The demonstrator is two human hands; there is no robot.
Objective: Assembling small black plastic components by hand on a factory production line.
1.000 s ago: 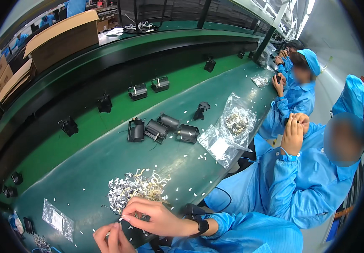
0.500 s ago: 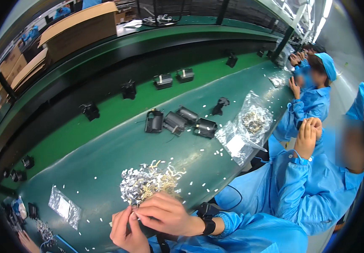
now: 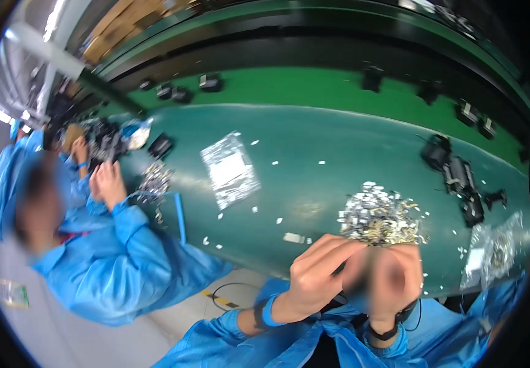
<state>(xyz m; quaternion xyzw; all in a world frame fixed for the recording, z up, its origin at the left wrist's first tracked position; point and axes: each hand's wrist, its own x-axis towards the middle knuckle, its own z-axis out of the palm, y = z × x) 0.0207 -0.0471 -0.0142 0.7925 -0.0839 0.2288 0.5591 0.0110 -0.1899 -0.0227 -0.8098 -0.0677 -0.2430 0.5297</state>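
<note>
Over the table's near edge my left hand point(image 3: 318, 277) is closed, its fingers curled toward my right hand. My right hand point(image 3: 410, 270) is held up close against it, fingers bent inward. A blurred patch covers the place where the fingertips meet, so whatever they hold cannot be made out. Just beyond both hands lies a loose pile of small silver, white and gold-coloured parts point(image 3: 375, 208). To the left of it, near the edge, is a small pale flat piece point(image 3: 294, 238).
A clear plastic bag with a white label point(image 3: 230, 168) lies left of centre. Black housings point(image 3: 458, 175) and another bag of parts point(image 3: 499, 250) are at the right. At the left a co-worker in blue point(image 3: 117, 257) sits by a smaller parts pile point(image 3: 155, 179). More black units point(image 3: 211, 82) line the green strip.
My view has swung left, bringing the left co-worker into sight and shifting the pile to the right. My hands have drawn back from the pile's edge and stay together.
</note>
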